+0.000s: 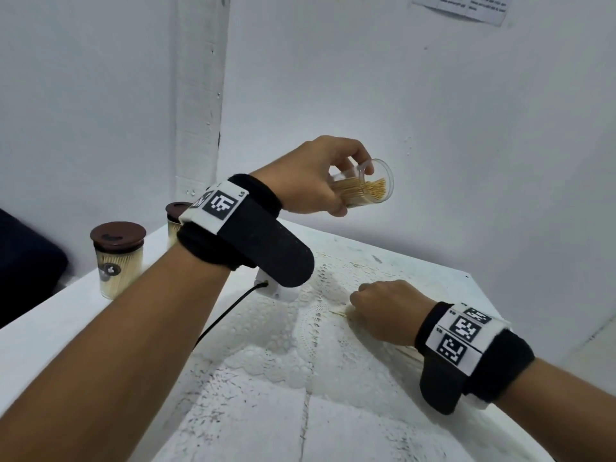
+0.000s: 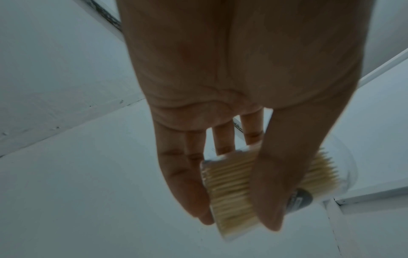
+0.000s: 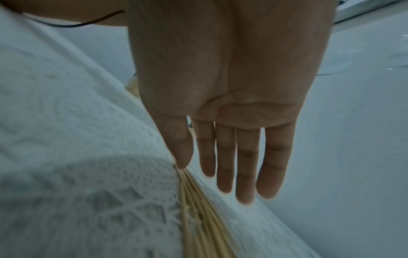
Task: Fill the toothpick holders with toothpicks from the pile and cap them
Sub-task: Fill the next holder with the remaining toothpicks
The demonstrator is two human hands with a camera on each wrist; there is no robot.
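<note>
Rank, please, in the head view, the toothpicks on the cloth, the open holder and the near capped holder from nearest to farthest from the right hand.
1. Toothpicks on the cloth: at the right hand's fingertips.
2. Open holder: raised and tilted in the left hand.
3. Near capped holder: upright at the table's far left edge.

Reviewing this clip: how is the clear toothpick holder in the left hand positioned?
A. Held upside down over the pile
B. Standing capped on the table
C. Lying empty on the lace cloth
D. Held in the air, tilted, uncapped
D: the left hand grips the toothpick holder above the table, tilted, its open mouth showing toothpicks.
</note>
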